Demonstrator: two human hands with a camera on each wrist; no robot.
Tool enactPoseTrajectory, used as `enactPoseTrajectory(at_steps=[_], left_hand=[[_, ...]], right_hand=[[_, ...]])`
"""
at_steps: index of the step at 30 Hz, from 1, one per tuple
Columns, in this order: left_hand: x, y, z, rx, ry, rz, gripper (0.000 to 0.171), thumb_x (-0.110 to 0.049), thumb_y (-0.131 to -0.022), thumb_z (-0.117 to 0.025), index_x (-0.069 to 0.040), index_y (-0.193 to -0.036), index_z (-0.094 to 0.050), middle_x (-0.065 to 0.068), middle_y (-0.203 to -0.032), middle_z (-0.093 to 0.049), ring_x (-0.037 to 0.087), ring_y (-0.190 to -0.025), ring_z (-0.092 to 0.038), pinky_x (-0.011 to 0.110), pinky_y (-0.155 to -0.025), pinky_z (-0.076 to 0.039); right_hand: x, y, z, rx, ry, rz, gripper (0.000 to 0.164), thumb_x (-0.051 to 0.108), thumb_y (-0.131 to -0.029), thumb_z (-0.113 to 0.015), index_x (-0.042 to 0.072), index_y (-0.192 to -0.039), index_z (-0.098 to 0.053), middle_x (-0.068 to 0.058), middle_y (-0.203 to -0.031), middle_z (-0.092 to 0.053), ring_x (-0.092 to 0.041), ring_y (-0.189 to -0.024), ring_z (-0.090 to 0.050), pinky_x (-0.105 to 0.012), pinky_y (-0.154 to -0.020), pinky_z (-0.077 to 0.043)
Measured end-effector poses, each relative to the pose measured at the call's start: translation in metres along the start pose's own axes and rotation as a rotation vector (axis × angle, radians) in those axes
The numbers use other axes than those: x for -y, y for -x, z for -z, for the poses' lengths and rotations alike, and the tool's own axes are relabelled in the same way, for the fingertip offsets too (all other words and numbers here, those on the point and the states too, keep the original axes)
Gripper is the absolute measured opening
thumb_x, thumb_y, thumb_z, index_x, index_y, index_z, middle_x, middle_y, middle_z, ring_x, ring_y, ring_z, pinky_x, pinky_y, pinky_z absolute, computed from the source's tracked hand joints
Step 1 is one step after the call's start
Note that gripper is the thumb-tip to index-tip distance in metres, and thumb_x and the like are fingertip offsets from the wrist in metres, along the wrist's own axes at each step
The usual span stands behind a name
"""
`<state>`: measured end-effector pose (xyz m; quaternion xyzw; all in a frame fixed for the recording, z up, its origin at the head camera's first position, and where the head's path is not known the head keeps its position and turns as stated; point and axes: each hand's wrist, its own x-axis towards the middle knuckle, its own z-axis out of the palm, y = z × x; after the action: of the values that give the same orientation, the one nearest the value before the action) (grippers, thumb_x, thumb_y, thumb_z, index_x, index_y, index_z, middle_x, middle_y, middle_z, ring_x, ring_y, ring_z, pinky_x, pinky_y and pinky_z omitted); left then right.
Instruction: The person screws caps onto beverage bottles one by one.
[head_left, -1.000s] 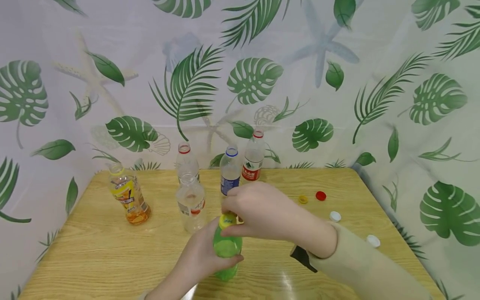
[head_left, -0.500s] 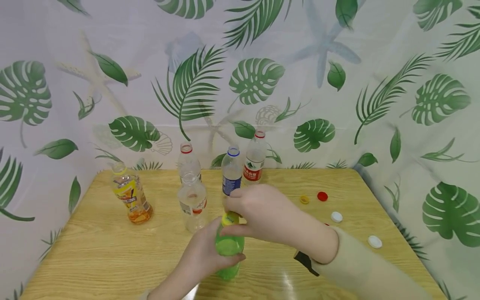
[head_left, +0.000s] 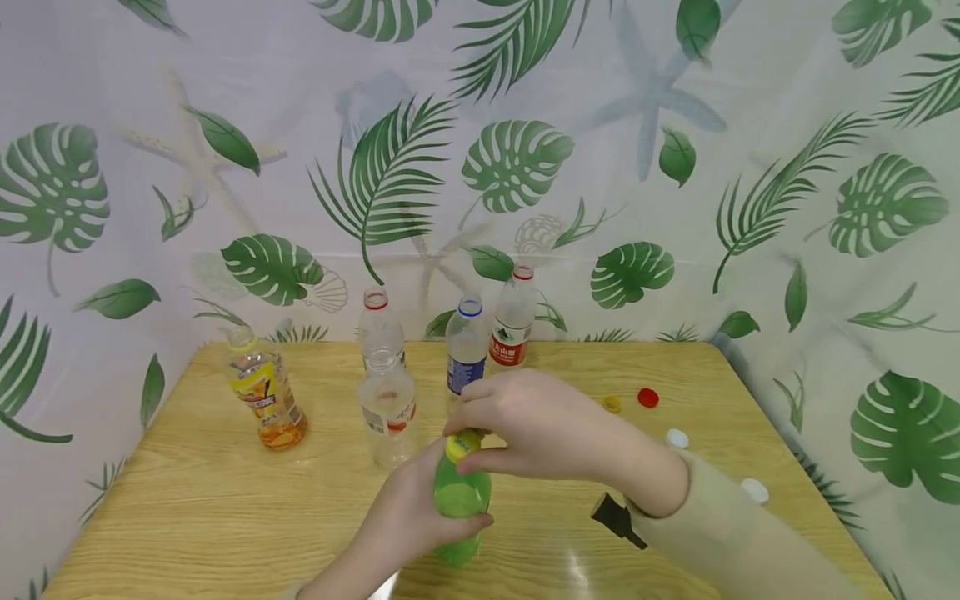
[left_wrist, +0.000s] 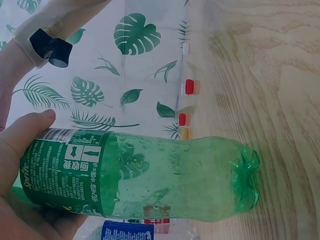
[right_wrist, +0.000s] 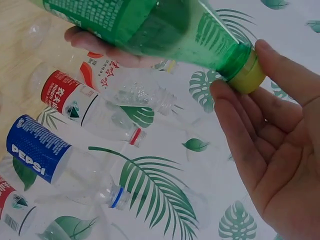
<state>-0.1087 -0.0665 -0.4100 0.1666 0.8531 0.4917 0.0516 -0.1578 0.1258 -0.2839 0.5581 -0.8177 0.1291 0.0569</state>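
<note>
In the head view my left hand (head_left: pixel 408 508) grips a green Sprite bottle (head_left: pixel 459 496) around its labelled middle, low over the front of the table. The bottle stands roughly upright; whether its base (left_wrist: pixel 247 175) touches the wood I cannot tell. At its top sits a yellow cap (head_left: pixel 462 446), which my right hand (head_left: pixel 525 429) pinches between thumb and fingers. The right wrist view has this cap (right_wrist: pixel 247 75) on the bottle's neck, thumb on one side and fingertips on the other. Little of the left hand's fingers shows there, behind the bottle.
Behind the hands stand uncapped bottles: a Pepsi bottle (head_left: pixel 467 358), a red-labelled one (head_left: pixel 512 329), a red-ringed one (head_left: pixel 381 333) and a clear one (head_left: pixel 390 408). An orange-drink bottle (head_left: pixel 266 392) stands left. Loose caps, including a red cap (head_left: pixel 648 397) and a white cap (head_left: pixel 677 438), lie right.
My right fingers have shifted slightly around the yellow cap, so more of its top shows. The left hand keeps its hold on the bottle. The head view has moved a little.
</note>
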Motion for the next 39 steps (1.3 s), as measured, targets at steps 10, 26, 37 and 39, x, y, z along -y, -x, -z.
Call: enactPoseTrajectory(at_steps=[10,26,37,39], left_hand=[[-0.002,0.002,-0.001,-0.030,-0.010,0.017,0.068,-0.025,-0.076,-0.097,-0.009,-0.132,-0.062,0.006,-0.110,-0.076,0.025,-0.096,-0.073,0.035,-0.081,-0.063],[-0.003,0.001,-0.003,-0.058,-0.068,0.008,0.065,-0.024,-0.076,-0.097,-0.010,-0.129,-0.062,0.003,-0.109,-0.075,0.023,-0.095,-0.073,0.031,-0.078,-0.062],[-0.003,0.000,-0.005,-0.052,-0.088,0.024,0.068,-0.029,-0.075,-0.098,-0.011,-0.129,-0.062,0.002,-0.108,-0.076,0.019,-0.094,-0.072,0.028,-0.078,-0.060],[-0.002,0.000,-0.006,-0.055,-0.086,0.029,0.068,-0.029,-0.074,-0.098,-0.011,-0.129,-0.062,0.003,-0.109,-0.076,0.020,-0.095,-0.072,0.029,-0.079,-0.061]], right_hand=[[0.020,-0.001,-0.013,-0.173,0.254,-0.094,0.033,0.043,-0.087,-0.088,0.014,-0.086,-0.073,0.009,-0.070,-0.062,-0.001,-0.058,-0.052,-0.014,-0.055,-0.040],[0.025,0.000,-0.021,-0.277,0.226,-0.178,0.036,0.043,-0.083,-0.091,0.015,-0.081,-0.068,0.009,-0.067,-0.058,0.000,-0.057,-0.046,-0.011,-0.053,-0.034],[0.021,0.004,-0.014,-0.186,0.096,-0.216,0.030,0.037,-0.087,-0.089,0.017,-0.081,-0.067,0.009,-0.070,-0.061,0.000,-0.062,-0.053,-0.012,-0.056,-0.039],[0.022,0.005,-0.016,-0.208,0.115,-0.215,0.030,0.037,-0.087,-0.089,0.016,-0.084,-0.068,0.009,-0.071,-0.061,0.000,-0.062,-0.053,-0.012,-0.056,-0.038]])
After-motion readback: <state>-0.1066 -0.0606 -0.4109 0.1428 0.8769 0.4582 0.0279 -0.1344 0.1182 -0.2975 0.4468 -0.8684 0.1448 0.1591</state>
